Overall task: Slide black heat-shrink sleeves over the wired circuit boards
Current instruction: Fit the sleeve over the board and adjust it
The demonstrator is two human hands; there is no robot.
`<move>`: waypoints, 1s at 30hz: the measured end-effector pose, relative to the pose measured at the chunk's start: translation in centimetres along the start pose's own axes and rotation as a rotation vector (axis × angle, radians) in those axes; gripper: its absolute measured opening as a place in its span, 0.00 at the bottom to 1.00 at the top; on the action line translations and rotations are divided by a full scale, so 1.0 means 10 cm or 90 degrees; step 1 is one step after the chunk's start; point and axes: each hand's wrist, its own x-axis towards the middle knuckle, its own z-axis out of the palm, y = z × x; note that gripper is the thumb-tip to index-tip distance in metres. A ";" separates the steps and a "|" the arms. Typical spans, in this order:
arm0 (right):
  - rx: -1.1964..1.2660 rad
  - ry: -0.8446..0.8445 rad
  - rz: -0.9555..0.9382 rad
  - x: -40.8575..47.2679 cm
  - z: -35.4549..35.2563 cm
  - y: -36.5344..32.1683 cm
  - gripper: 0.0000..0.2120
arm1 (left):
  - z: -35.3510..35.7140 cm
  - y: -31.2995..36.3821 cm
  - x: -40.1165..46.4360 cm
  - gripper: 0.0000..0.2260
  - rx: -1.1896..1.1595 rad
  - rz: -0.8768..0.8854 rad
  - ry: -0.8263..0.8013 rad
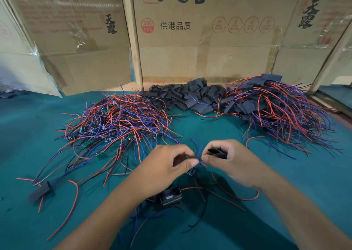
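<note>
- Hands first: left hand [167,164] in the lower middle of the frame is pinching a small green circuit board [191,171] with its bundle of blue and red wires [197,150] sticking up between the two hands.
- Right hand [230,162], just right of centre, has its fingers curled round a flat black heat-shrink sleeve [217,152], and its thumb and forefinger also seem to nip the wire ends. Can't tell whether the sleeve mouth is open yet.
- My read: this is the threading bit, wires going in before the board follows.
- To do it well I'd gather all the loose wire ends into one tight bunch first, because one stray strand catching the sleeve edge will fold back and jam.
- Squeeze the flat sleeve on its edges so the mouth pops open, then feed the bunch straight in, not at an angle.
- Keep the board held by its edges so it slides in flat.
- Supplies: unsleeved pile [114,120] centre left, spare sleeve heap [186,95] at upper centre, sleeved pile [276,105] upper right, all on the green table cover [304,183].
- Small black box [170,195] sits right under the wrists, so watch the dangling leads don't snag on it.
</note>
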 end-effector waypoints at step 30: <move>-0.230 -0.050 -0.118 -0.02 0.08 -0.04 0.18 | -0.04 0.12 0.03 0.09 -0.187 -0.067 0.013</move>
